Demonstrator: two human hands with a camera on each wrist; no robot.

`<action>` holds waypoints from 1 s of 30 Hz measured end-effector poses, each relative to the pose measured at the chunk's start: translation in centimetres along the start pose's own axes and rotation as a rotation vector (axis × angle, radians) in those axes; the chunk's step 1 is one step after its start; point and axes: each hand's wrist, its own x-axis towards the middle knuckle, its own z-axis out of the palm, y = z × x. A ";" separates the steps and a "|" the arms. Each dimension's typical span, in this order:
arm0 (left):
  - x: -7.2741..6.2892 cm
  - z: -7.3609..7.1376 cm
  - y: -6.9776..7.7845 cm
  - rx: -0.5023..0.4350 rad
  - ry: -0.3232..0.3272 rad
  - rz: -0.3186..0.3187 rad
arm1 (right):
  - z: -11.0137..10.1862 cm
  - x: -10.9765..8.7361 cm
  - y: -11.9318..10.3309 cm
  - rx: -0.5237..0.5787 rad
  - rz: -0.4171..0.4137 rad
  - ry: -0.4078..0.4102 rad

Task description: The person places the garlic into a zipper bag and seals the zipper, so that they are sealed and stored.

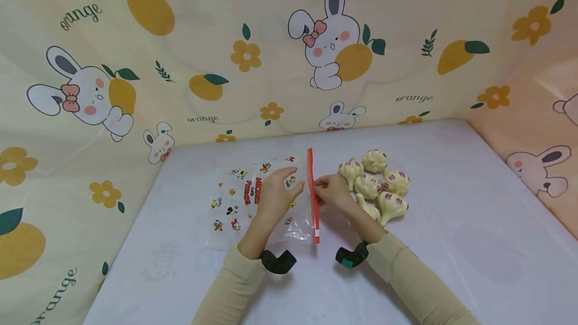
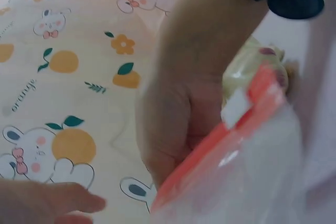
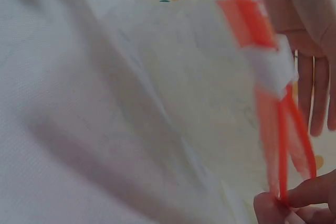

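A clear zip bag (image 1: 271,219) printed with small cartoon figures has a red zip edge (image 1: 315,219) with a white slider (image 3: 270,69). My right hand (image 1: 334,192) pinches the red edge about midway along it; in the right wrist view the two red strips stand apart near the slider. Over the bag, my left hand (image 1: 276,192) has its thumb and fingers spread, with nothing between them. In the left wrist view the left fingers (image 2: 52,200) show at the lower left, apart from the bag. Several garlic bulbs (image 1: 368,186) lie grouped just right of my right hand.
The table (image 1: 451,265) has a pale cover. Behind it hangs a cream cloth (image 1: 271,64) printed with rabbits and oranges, and the cloth continues along the left and right sides. Each wrist carries a dark camera mount (image 1: 277,262).
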 end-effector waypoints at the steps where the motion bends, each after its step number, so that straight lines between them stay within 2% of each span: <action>1: 0.1 0.1 -0.2 0.005 -0.032 0.013 | 0.0 0.0 0.0 0.002 -0.006 -0.001; 4: 0.6 0.6 -0.7 0.009 -0.129 0.041 | -0.2 0.0 -0.1 0.006 -0.018 -0.012; 7: 0.7 1.3 -1.2 0.010 -0.176 0.039 | -0.2 -0.1 -0.2 0.035 -0.028 -0.022; 12: 0.3 2.1 -1.2 0.037 -0.167 0.023 | -0.2 -0.3 -0.4 0.089 -0.041 -0.029; 20: 0.0 1.7 -0.4 0.061 -0.199 0.036 | -0.4 -0.1 -0.2 0.143 -0.046 -0.067; 25: -0.2 1.6 0.1 0.088 -0.159 0.030 | -0.4 0.0 -0.2 0.172 -0.031 -0.073; 30: -0.3 0.9 0.6 0.086 -0.120 -0.024 | -0.5 -0.1 -0.2 0.194 -0.013 -0.074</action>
